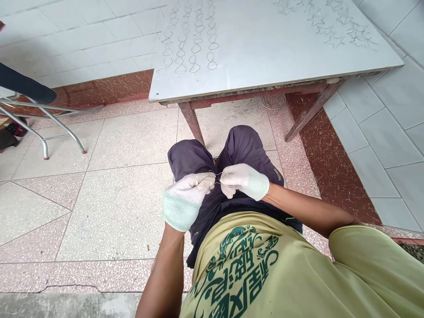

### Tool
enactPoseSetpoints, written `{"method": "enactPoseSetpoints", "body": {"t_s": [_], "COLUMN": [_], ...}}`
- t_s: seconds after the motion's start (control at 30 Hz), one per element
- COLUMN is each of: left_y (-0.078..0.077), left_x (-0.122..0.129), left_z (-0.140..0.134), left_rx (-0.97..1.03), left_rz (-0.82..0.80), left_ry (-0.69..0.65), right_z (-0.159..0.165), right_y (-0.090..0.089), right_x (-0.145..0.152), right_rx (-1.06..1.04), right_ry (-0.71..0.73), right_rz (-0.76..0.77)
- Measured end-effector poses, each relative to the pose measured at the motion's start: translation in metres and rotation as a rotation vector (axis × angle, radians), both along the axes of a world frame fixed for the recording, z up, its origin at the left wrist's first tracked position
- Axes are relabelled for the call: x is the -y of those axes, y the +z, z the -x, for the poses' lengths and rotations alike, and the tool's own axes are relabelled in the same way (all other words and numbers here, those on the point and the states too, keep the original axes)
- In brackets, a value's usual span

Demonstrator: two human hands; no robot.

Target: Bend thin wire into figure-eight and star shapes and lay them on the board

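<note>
Both my hands wear white gloves with pale green cuffs and meet above my lap. A thin bent wire (217, 174) spans the small gap between them. My left hand (198, 183) pinches one side of it with fingertips and thumb. On the other side my right hand (234, 177) is closed on the same wire. Parts of the wire are covered by the gloves, so its full shape cannot be made out.
Ahead stands a white-topped table (258, 48) on worn wooden legs. Rows of figure-eight wire shapes (212, 60) lie on its left, star-shaped wires (335, 41) on its right. At far left are a metal-legged stool (62, 128) and a person's dark-clothed leg (26, 84).
</note>
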State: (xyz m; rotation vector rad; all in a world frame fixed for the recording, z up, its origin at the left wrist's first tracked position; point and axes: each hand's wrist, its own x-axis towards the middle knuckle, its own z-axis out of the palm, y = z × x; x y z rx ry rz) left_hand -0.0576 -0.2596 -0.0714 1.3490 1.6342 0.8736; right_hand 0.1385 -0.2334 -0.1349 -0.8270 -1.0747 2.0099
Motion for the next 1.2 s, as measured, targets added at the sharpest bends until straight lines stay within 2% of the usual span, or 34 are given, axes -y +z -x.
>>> {"method": "enactPoseSetpoints", "body": {"t_s": [0.27, 0.37, 0.53, 0.7, 0.9, 1.07, 1.2], "left_y": [-0.01, -0.008, -0.007, -0.017, -0.02, -0.018, -0.018], "left_x": [-0.001, -0.002, -0.005, -0.01, -0.018, -0.022, -0.022], "left_z": [0.007, 0.006, 0.001, 0.004, 0.003, -0.002, -0.002], "left_rx": [-0.061, 0.005, 0.169, 0.311, 0.483, 0.59, 0.58], "left_rz": [-0.026, 0.005, 0.025, 0.102, 0.276, 0.313, 0.279], "left_ry": [-0.003, 0.046, 0.141, 0.081, -0.007, 0.05, 0.075], "right_z": [0.005, 0.002, -0.003, 0.003, 0.006, 0.004, 0.0], "right_y": [0.003, 0.007, 0.014, 0.019, 0.02, 0.019, 0.018], "right_x": [-0.001, -0.001, 0.002, 0.006, 0.01, 0.009, 0.007], "right_rx": [0.046, 0.067, 0.195, 0.515, 0.612, 0.549, 0.5], "right_ry": [-0.041, -0.054, -0.075, -0.193, -0.301, -0.329, -0.371], "right_rz": [0.054, 0.037, -0.068, -0.176, -0.422, -0.234, -0.235]}}
